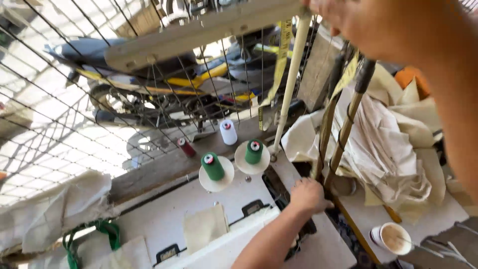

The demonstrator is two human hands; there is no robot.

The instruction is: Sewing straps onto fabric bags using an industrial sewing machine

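My left hand (307, 195) is down on the white surface (199, 209), fingers curled in a loose fist at the foot of two slanting rods (343, 139); I cannot tell whether it grips one or only rests against them. My right hand (331, 12) is up at the top edge, closed around the upper end of the pale thread-stand pole (291, 79), just under the crossbar (199, 32). At the pole's foot stand two green spools (213, 166) on round white discs, the second spool (254, 151) nearer the pole. Behind them are a white spool (228, 132) and a small red one (186, 147). Cream cloth (383, 144) is heaped to the right, and a cup (393, 238) stands near the front. A wire grid (74, 99) shows a parked motorbike (164, 84) beyond.
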